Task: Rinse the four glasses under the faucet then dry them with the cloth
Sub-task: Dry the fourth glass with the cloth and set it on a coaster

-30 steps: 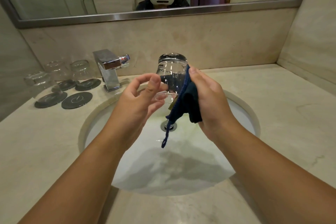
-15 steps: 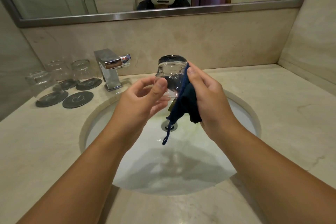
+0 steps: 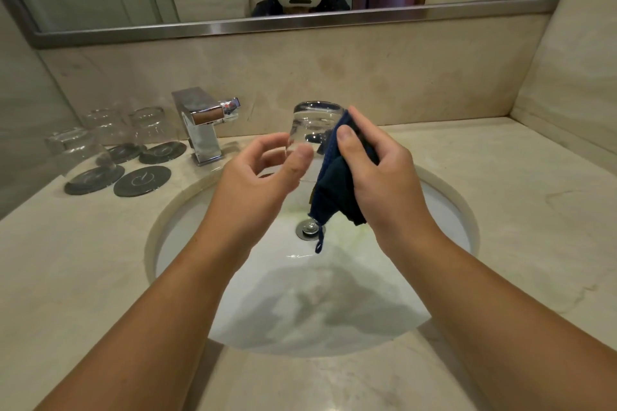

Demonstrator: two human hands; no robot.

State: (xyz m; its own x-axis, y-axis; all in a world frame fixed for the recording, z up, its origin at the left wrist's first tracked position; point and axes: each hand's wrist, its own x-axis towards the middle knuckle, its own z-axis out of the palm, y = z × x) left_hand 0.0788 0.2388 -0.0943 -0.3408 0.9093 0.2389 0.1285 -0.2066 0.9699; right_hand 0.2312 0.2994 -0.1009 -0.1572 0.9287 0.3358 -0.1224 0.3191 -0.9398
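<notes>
A clear glass is held bottom-up above the sink. My left hand grips its lower part with thumb and fingers. My right hand presses a dark blue cloth against the glass's right side; the cloth's loop hangs down over the drain. Three other glasses stand upside down on dark coasters at the left: one nearest, two behind it. The chrome faucet stands left of the held glass, with no water running.
One dark coaster lies bare beside the nearest glass. The beige stone counter runs right to a side wall. A backsplash and a framed mirror rise behind the sink. The drain plug sits in the basin.
My left fingers have shifted on the glass, turning it a little against the cloth. Both hands stay over the sink in nearly the same place.
</notes>
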